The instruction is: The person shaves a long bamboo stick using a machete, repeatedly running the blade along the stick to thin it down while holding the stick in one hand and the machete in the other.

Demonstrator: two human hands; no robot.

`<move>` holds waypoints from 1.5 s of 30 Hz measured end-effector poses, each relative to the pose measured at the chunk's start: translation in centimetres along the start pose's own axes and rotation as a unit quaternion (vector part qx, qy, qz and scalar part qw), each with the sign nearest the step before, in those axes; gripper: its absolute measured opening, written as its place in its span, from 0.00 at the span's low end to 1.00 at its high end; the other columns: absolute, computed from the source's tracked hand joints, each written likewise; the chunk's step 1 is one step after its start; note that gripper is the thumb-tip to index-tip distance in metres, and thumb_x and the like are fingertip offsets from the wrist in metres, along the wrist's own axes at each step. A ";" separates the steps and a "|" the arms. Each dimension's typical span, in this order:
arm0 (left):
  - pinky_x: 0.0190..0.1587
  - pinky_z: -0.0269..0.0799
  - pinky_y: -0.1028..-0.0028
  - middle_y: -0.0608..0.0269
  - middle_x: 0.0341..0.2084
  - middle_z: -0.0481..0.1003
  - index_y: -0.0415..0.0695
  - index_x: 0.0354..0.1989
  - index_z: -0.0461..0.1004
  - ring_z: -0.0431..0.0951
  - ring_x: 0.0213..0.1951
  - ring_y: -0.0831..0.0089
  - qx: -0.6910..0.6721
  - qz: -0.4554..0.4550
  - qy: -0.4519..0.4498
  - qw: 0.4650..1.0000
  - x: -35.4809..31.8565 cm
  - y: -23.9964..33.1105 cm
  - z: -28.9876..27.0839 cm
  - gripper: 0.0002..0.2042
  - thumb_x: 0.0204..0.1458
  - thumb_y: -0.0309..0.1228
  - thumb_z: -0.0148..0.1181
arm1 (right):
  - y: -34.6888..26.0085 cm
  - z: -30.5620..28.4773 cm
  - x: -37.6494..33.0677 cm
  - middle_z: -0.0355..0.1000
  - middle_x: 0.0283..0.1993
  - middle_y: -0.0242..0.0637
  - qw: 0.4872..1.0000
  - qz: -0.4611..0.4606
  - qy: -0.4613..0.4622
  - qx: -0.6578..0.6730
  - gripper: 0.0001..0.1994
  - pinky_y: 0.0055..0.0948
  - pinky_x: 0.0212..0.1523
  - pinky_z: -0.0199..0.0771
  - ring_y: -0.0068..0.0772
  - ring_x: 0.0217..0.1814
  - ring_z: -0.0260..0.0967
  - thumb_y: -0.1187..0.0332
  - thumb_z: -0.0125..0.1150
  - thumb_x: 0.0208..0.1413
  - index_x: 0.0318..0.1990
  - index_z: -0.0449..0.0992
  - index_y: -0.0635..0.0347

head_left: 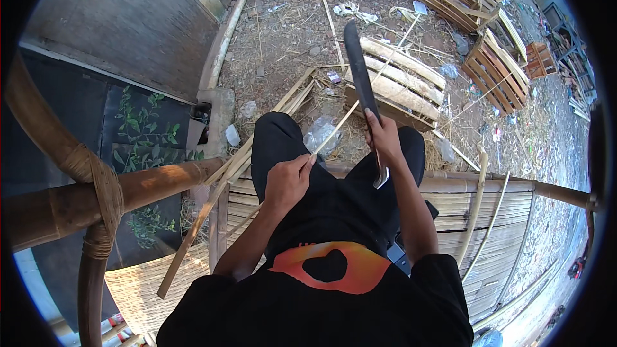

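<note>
Strip [337, 128]: I see it slant forward and right from the left hand [287, 183], crossing behind the knife [362, 77] in the head view; whether it touches the blade, I cannot tell. I take the step to be blade work on the strip. For that I would pinch firmly, set the edge shallow and stroke away from the left fingers in light passes; so thin a piece probably flexes, and a steep bite may split it. Best to angle the stroke clear of the knees [277, 135]. Left hand: strip gripped between thumb and fingers. Right hand [384, 140]: wrapped round the knife's handle, blade pointing forward; strip passes to its left and ahead, near but apart. Beyond: slatted crate [405, 79] on the ground
</note>
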State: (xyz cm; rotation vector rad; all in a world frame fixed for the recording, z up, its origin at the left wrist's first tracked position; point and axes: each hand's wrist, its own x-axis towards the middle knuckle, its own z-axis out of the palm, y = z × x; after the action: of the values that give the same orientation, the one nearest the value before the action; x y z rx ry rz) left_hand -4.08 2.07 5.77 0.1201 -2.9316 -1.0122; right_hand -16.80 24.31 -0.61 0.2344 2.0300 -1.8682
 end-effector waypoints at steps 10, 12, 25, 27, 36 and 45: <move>0.25 0.68 0.60 0.47 0.18 0.73 0.43 0.37 0.80 0.76 0.24 0.48 -0.030 0.017 0.027 0.999 1.1 0.7 0.8 0.12 0.60 0.37 0.56 | -0.1 1.0 -1.0 0.61 0.13 0.26 0.997 0.005 0.019 0.080 0.22 0.21 0.15 0.55 0.16 0.13 0.57 0.51 0.52 0.65 0.24 0.68 0.58; 0.25 0.68 0.61 0.48 0.18 0.73 0.42 0.37 0.80 0.76 0.24 0.48 -0.010 -0.007 0.022 1.000 1.8 -0.2 0.4 0.12 0.60 0.38 0.56 | 0.6 2.4 -3.3 0.63 0.14 0.27 0.998 0.027 -0.051 -0.005 0.23 0.23 0.16 0.56 0.18 0.13 0.58 0.51 0.54 0.64 0.23 0.70 0.59; 0.27 0.70 0.59 0.47 0.20 0.74 0.42 0.38 0.79 0.77 0.26 0.48 -0.004 -0.019 -0.005 1.000 1.9 0.3 0.7 0.12 0.60 0.37 0.56 | 0.9 1.6 -3.1 0.63 0.15 0.26 0.988 -0.015 -0.101 -0.113 0.21 0.20 0.16 0.55 0.16 0.14 0.58 0.49 0.53 0.64 0.27 0.69 0.56; 0.27 0.69 0.59 0.47 0.20 0.74 0.42 0.38 0.79 0.77 0.26 0.48 -0.026 -0.042 -0.010 0.999 1.2 0.7 0.6 0.11 0.60 0.37 0.55 | 0.0 0.3 -1.6 0.62 0.15 0.25 0.996 -0.018 -0.059 -0.057 0.21 0.20 0.16 0.55 0.16 0.14 0.58 0.49 0.53 0.64 0.27 0.68 0.56; 0.28 0.70 0.57 0.46 0.19 0.74 0.42 0.38 0.79 0.76 0.27 0.47 -0.014 -0.026 0.020 0.999 2.1 0.4 0.5 0.11 0.60 0.36 0.55 | 0.7 2.2 -4.2 0.62 0.14 0.27 0.995 0.022 -0.102 -0.009 0.23 0.21 0.17 0.56 0.17 0.14 0.58 0.50 0.54 0.64 0.22 0.69 0.58; 0.31 0.71 0.55 0.48 0.21 0.76 0.44 0.34 0.79 0.77 0.29 0.47 0.029 -0.043 -0.014 0.999 2.3 1.0 1.8 0.11 0.59 0.37 0.55 | 1.1 2.8 -3.1 0.63 0.14 0.28 0.998 0.023 -0.046 -0.028 0.23 0.24 0.17 0.58 0.18 0.14 0.59 0.52 0.53 0.65 0.23 0.70 0.60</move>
State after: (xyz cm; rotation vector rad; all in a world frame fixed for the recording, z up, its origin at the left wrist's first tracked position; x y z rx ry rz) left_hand -6.55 3.71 5.00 0.2365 -3.0056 -0.9467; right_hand -13.16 22.04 -0.60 0.1753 1.9950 -1.7581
